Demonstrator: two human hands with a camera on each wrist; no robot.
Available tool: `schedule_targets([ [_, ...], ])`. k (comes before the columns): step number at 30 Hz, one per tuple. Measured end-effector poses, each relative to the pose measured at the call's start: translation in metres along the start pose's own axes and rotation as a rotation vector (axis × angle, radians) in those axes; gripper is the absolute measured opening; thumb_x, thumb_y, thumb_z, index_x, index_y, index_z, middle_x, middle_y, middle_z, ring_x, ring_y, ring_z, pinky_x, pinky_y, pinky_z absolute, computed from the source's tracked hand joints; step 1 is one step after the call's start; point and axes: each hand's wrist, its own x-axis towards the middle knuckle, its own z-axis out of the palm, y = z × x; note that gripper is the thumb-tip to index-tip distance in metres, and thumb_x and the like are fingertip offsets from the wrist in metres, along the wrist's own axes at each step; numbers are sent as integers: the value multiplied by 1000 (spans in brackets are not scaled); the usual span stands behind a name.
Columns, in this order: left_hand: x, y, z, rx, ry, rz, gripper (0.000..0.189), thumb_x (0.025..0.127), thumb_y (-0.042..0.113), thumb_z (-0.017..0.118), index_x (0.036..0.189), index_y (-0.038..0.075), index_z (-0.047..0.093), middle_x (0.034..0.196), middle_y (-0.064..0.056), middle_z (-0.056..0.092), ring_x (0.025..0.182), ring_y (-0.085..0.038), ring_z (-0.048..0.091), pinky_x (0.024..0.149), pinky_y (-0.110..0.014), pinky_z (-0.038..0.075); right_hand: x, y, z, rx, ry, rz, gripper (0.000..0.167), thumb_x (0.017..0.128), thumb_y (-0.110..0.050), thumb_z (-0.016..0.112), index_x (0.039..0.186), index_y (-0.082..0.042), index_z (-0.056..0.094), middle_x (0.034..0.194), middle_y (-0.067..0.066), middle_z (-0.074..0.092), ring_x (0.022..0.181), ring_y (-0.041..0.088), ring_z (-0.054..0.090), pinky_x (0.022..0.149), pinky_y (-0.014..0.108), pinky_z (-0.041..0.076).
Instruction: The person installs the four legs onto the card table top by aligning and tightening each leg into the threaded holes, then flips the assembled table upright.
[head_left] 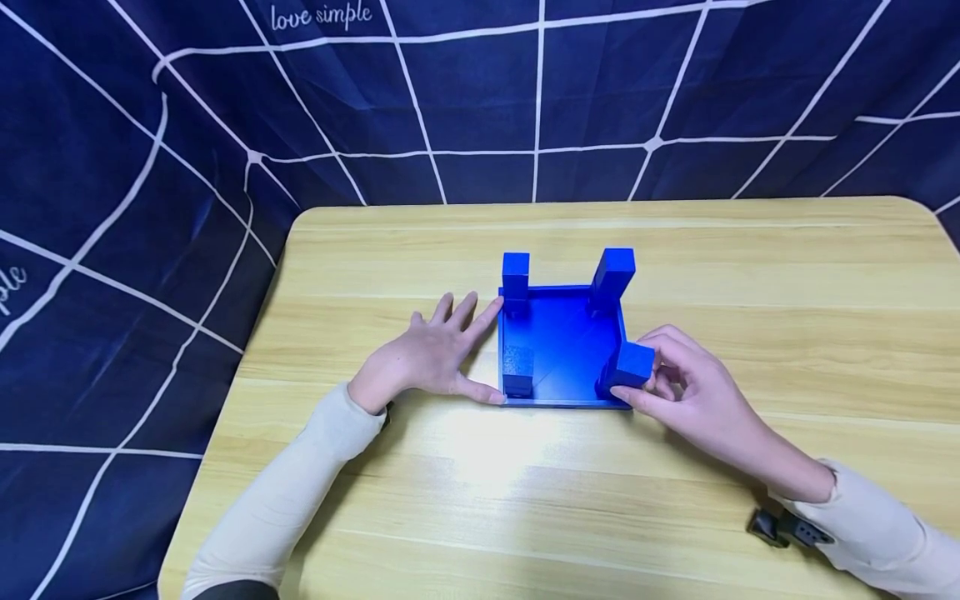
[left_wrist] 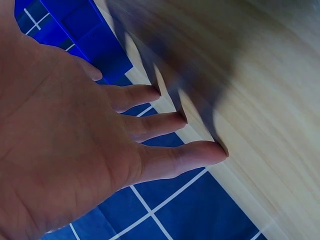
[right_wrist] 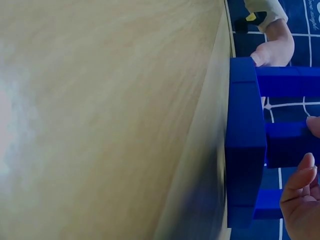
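Observation:
A shallow, square blue frame [head_left: 566, 346] lies on the table, with a blue block-like post standing at each corner, like a small upturned table. Spread wide, my left hand [head_left: 435, 354] has its thumb and index fingertips at the frame's left edge; the left wrist view shows its palm and straight fingers. My right hand [head_left: 697, 404] pinches the near right post [head_left: 633, 364] between thumb and fingers. That post leans outward to the right in the head view. In the right wrist view, fingertips [right_wrist: 304, 177] show around the post [right_wrist: 290, 145] at the right edge.
The light wooden table [head_left: 390, 517] has rounded far corners. Dark blue cloth [head_left: 480, 100] with white lines hangs behind it and at the left. A black device [head_left: 787, 527] sits at my right wrist.

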Motion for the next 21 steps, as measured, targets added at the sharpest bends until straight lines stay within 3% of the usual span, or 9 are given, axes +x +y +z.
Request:
schedule_targets([
  [8,0,0,0,3,3,4,137,84,93,63,173,30,-19,181,-20,-1,161,-56,5,114,-84,24,1,-2,0,-62,-26,20,52,81,7,94,128,-11,77,99,-9,60,65,11,50,52,28,40],
  [16,1,-1,0,2,3,0,136,84,93,63,173,30,-19,181,-19,-2,162,-56,5,115,-84,25,1,-5,1,-102,-24,80,52,80,-3,98,125,-14,75,85,-6,56,60,12,51,52,28,39],
  [21,0,-1,1,0,2,0,137,84,94,62,173,30,-19,181,-19,-3,161,-56,5,115,-84,24,-1,-5,2,-90,-23,124,41,83,-2,96,111,-16,70,68,-6,57,57,13,54,54,26,41],
])
